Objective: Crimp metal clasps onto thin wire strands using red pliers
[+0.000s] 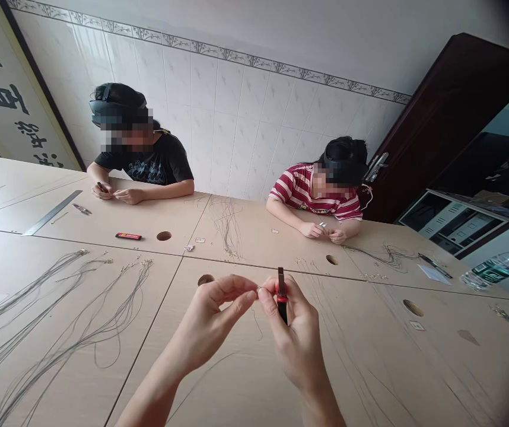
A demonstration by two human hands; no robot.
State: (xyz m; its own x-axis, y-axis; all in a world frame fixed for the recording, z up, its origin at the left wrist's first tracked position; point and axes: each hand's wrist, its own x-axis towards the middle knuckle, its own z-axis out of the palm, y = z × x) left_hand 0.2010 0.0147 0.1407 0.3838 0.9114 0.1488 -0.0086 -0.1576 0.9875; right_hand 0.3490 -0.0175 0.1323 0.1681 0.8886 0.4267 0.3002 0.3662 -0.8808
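Close in front of me, my left hand (221,320) is closed in a pinch on a thin grey cord (257,323), whose loose end curls down below the fingertips. My right hand (299,329) meets it, thumb and finger pinching at the same spot, where a tiny piece is too small to make out. Tucked in the right hand's fingers is a narrow black tool with red parts (280,290), standing upright; its exact kind does not show. Another single strand (205,373) lies on the table beneath my left forearm.
Bundles of cords with metal ends (103,332) spread over the table's left. Further off are a steel ruler (54,212), a black-and-red stick (129,236), cable holes (164,236) and a water bottle (499,268). Two people (143,157) work across the table.
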